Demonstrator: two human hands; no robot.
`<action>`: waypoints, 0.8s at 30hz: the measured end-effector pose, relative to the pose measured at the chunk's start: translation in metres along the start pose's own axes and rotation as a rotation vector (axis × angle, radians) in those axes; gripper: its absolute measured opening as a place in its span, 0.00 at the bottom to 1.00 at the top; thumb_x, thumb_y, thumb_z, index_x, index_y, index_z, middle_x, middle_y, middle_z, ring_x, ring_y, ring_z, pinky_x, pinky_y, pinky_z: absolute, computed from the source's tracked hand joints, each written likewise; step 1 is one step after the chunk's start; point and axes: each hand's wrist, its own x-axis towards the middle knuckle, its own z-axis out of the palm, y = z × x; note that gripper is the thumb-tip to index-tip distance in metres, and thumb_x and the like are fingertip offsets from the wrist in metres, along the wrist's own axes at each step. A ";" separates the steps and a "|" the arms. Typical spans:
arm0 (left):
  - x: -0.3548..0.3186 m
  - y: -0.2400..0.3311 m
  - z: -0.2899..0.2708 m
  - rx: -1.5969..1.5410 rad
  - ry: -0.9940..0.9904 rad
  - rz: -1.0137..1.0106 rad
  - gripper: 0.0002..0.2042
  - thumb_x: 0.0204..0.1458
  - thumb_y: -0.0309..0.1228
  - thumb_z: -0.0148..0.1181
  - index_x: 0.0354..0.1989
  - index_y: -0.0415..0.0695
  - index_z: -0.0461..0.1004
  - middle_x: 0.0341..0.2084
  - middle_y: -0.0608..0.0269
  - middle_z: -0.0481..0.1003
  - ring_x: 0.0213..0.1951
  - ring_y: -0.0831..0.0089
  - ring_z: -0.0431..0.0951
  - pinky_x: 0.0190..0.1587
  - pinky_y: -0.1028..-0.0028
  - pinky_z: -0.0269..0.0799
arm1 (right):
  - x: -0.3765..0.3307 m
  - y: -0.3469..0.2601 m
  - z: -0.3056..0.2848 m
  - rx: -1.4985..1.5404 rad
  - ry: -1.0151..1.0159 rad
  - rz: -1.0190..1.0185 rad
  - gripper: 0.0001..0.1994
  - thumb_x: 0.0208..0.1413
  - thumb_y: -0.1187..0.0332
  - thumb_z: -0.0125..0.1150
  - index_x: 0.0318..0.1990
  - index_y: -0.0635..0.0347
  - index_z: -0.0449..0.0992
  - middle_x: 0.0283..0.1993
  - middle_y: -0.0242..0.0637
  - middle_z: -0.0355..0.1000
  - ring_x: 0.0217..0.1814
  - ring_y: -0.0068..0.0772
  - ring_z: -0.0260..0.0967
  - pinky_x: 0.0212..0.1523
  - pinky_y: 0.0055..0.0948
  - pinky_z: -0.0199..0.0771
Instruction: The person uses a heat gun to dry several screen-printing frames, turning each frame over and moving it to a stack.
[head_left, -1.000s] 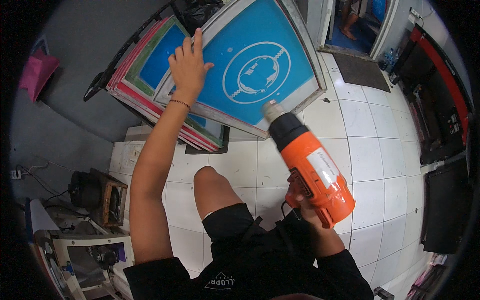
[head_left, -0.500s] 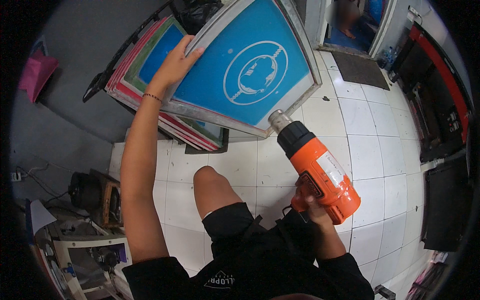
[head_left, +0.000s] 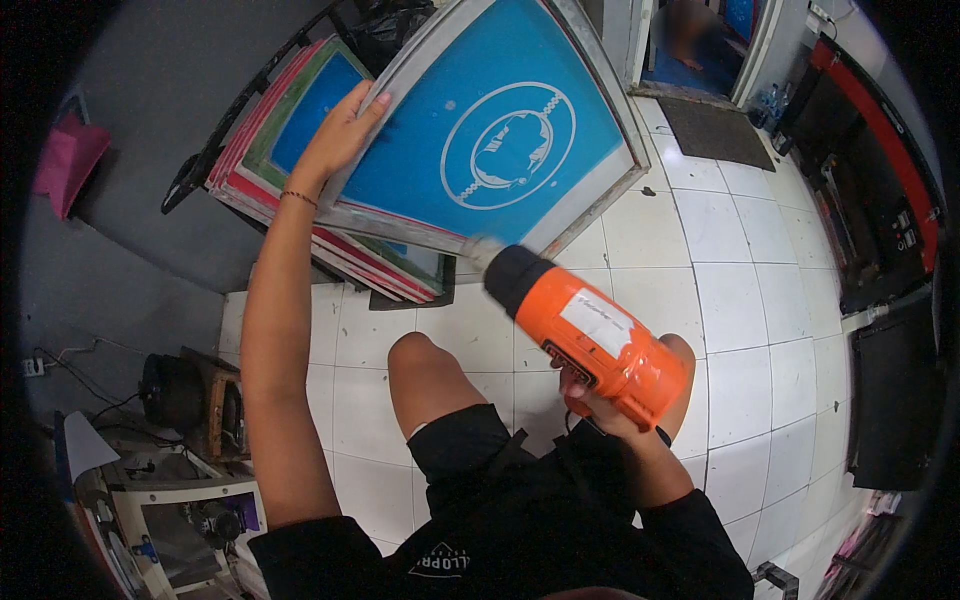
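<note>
Since a second ago the left hand [head_left: 340, 135] has slid from the blue mesh to grip the grey-framed blue printing screen [head_left: 500, 130] at its left edge, tilted against the stacked frames [head_left: 300, 190]. Right hand [head_left: 590, 400] clutches the orange heat gun [head_left: 585, 335], nozzle just below the screen's lower rail; drying looks underway. White tiled floor [head_left: 740, 300] lies open; a knee [head_left: 425, 365] sits close beneath.
</note>
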 end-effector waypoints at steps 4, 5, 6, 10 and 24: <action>0.002 0.006 -0.009 -0.152 -0.184 -0.161 0.32 0.57 0.55 0.54 0.60 0.40 0.67 0.50 0.54 0.75 0.51 0.65 0.75 0.55 0.71 0.67 | -0.003 -0.007 0.002 0.051 -0.058 0.112 0.22 0.55 0.58 0.67 0.50 0.62 0.70 0.37 0.34 0.73 0.32 0.23 0.72 0.32 0.24 0.73; 0.002 0.016 -0.013 -0.192 -0.247 -0.248 0.34 0.56 0.56 0.55 0.62 0.39 0.66 0.51 0.53 0.74 0.51 0.65 0.74 0.56 0.71 0.67 | -0.004 -0.008 0.001 0.091 -0.033 0.113 0.21 0.56 0.58 0.67 0.50 0.61 0.70 0.37 0.34 0.73 0.31 0.23 0.72 0.31 0.24 0.73; 0.002 0.022 -0.013 -0.233 -0.311 -0.334 0.36 0.55 0.56 0.56 0.63 0.38 0.65 0.52 0.53 0.73 0.52 0.65 0.74 0.57 0.72 0.67 | -0.005 -0.009 0.000 0.132 -0.006 0.112 0.21 0.56 0.58 0.67 0.50 0.61 0.71 0.36 0.33 0.73 0.30 0.23 0.71 0.30 0.24 0.72; -0.001 0.011 -0.014 -0.261 -0.281 -0.415 0.36 0.54 0.54 0.57 0.63 0.38 0.65 0.52 0.51 0.73 0.52 0.65 0.75 0.54 0.72 0.70 | 0.005 -0.039 -0.001 0.331 0.084 -0.007 0.15 0.59 0.65 0.63 0.50 0.60 0.70 0.27 0.25 0.67 0.18 0.16 0.61 0.18 0.18 0.61; 0.007 0.015 -0.012 -0.223 -0.341 -0.318 0.34 0.54 0.54 0.56 0.59 0.36 0.68 0.45 0.55 0.76 0.39 0.68 0.78 0.43 0.73 0.74 | -0.003 -0.054 -0.006 0.316 0.159 0.042 0.29 0.52 0.54 0.70 0.55 0.62 0.66 0.49 0.39 0.71 0.45 0.29 0.72 0.40 0.28 0.73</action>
